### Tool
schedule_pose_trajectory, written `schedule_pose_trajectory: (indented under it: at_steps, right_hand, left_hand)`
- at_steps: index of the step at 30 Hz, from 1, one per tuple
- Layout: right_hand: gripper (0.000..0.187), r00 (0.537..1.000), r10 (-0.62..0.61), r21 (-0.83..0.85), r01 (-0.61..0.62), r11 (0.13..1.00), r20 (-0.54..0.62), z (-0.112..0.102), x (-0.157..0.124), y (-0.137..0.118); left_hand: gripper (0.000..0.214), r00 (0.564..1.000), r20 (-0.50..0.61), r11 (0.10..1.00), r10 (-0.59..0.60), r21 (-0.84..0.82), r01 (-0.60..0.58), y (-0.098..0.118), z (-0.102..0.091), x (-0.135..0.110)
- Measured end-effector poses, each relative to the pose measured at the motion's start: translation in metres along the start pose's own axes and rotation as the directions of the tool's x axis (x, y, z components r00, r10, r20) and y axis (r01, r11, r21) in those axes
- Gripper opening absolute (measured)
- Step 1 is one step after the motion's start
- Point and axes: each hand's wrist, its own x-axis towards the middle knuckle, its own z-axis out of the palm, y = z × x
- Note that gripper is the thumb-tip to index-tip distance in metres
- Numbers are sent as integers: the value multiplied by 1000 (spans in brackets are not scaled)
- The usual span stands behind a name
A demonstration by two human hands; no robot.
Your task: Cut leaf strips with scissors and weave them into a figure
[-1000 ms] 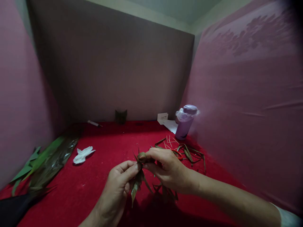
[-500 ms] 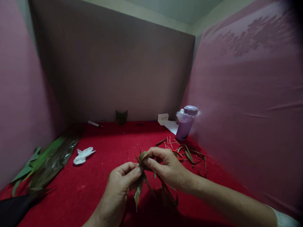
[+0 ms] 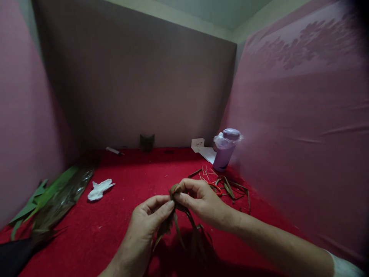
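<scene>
Both my hands hold a small folded piece of dry leaf strips above the red cloth. My left hand pinches it from below with thumb and forefinger. My right hand pinches the rolled top with its fingers closed. Long loose leaf ends hang down from the piece between my wrists.
A purple bottle wrapped in plastic stands at the back right, beside white paper. Leaf scraps, thin sticks and something red lie behind my right hand. A crumpled white tissue and long green leaves lie at the left.
The leaf piece has been turned between my fingers; its hanging ends swung lower and spread apart. Both hands stay in nearly the same place.
</scene>
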Motion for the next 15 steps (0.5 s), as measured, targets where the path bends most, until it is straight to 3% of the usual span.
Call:
schedule_pose_trajectory:
  at_steps: [15]
  right_hand:
    - [15, 999, -25, -79, 21, 997, -46, -4, 1, -11]
  left_hand:
    - [21, 992, -86, 980, 97, 181, -81, -3, -6, 1]
